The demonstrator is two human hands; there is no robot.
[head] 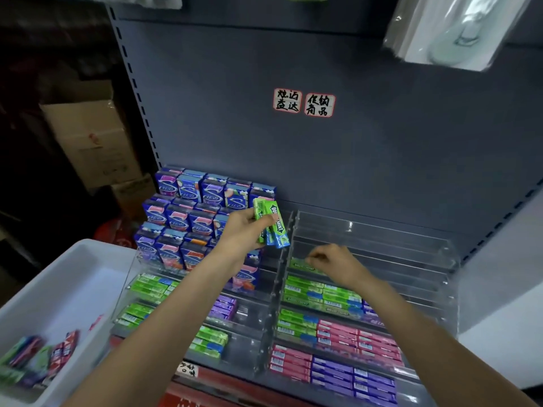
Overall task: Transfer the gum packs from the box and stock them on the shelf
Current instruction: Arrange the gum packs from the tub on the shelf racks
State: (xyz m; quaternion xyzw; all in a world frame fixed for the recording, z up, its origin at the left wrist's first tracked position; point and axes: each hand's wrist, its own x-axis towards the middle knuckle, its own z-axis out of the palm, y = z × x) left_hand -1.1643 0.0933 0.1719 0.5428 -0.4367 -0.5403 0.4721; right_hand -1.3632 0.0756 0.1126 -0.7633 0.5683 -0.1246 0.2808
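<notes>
My left hand (245, 230) grips a small bunch of green and blue gum packs (271, 223) upright in front of the clear acrylic tiered rack (382, 245). My right hand (335, 264) reaches into an upper tier of the rack, its curled fingertips on a single green gum pack (299, 264) lying flat there. The tiers below hold rows of green, pink and purple packs (338, 339). A white box (58, 289) at the lower left holds several loose packs (38, 359) in mixed colours.
Stacked blue and purple gum cartons (194, 207) fill the rack's left back. The dark shelf back panel (323, 157) carries two handwritten labels (304, 103). Cardboard boxes (94, 136) stand to the left. A clear packaged item (452, 27) hangs at the top right.
</notes>
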